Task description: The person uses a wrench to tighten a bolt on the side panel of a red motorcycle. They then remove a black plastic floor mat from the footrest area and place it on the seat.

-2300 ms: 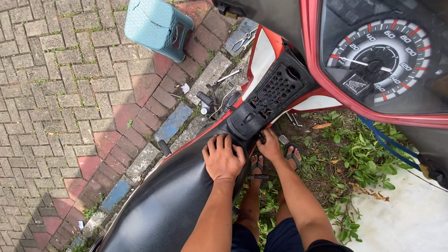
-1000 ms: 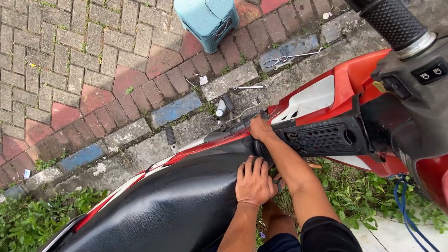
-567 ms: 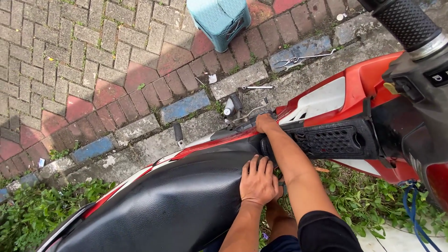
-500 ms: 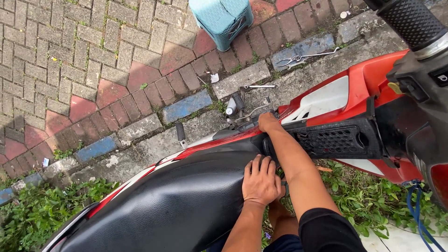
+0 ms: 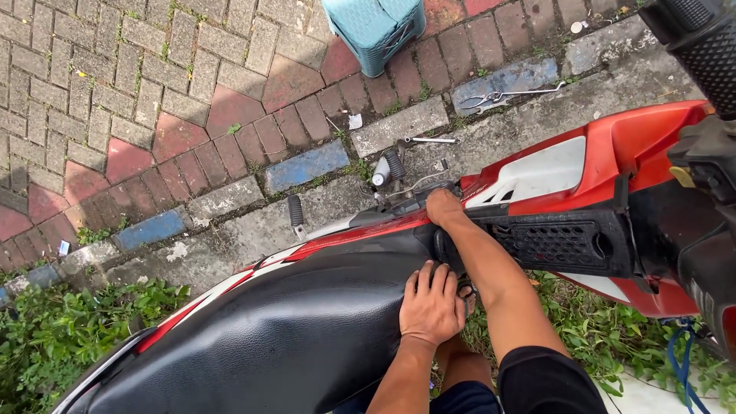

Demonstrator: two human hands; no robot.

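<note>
- Left hand point(image 5: 433, 303) is lying palm down, fingers spread apart, on the black scooter seat point(image 5: 268, 337), pressing its front edge at about five o'clock in the view.
- Right hand point(image 5: 445, 205) is reaching over the seat's front at about one o'clock from the left, fingers curling out of sight over the red side panel point(image 5: 368, 230); whether it is gripping anything cannot be told.
- Perforated black footboard point(image 5: 567, 241) is sitting at three o'clock.
- Wrench point(image 5: 429, 140), pliers point(image 5: 498, 97) and a teal basket point(image 5: 376, 27) are lying on the paving at twelve o'clock.

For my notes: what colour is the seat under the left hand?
Black, glossy; the seat under the left hand shows best in the head view.
</note>
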